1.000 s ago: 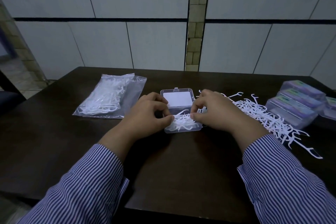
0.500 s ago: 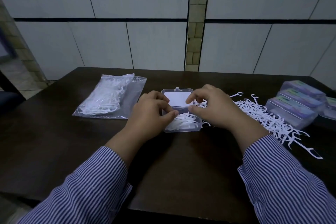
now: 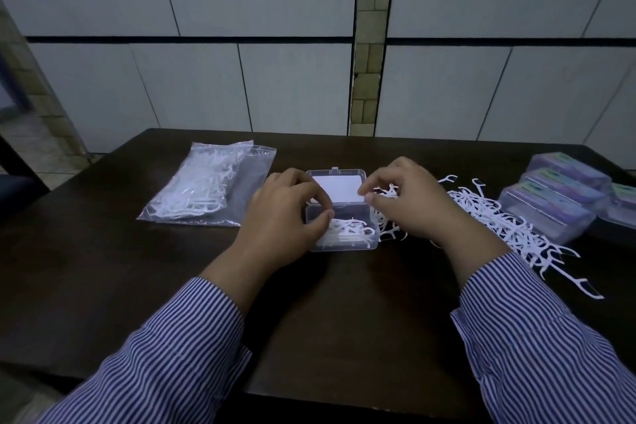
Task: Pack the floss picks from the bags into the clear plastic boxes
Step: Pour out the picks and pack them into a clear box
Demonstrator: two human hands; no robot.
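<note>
Clear plastic box (image 3: 340,227) is sitting open on the dark table (image 3: 344,320), near the middle of it, lid (image 3: 339,188) lying flat on the box's far side with a white card showing under it. Floss picks (image 3: 347,234) are lying tangled inside the box tray, a loose layer, not neatly rowed.

Left hand (image 3: 285,217) is resting at the box's left edge, fingers curled, thumb and forefinger closing over the tray's left rim and the picks there; whether it is pinching picks or only the rim, cannot tell.

Right hand (image 3: 409,203) is hovering at the box's right edge, fingers curled, fingertips pinching a small clump of picks (image 3: 387,191) just beside the lid's right corner.

Right of the box, past the right hand, a loose pile of picks (image 3: 499,220) is sprawling across the table, some strays trailing toward the near edge.

Farther right of the box, filled boxes with coloured labels (image 3: 550,203) are standing stacked and side by side at the table's right edge.

Left of the box, well apart, a clear bag of picks (image 3: 203,186) is lying flat.

Striped sleeves (image 3: 537,337) are covering both forearms.
</note>
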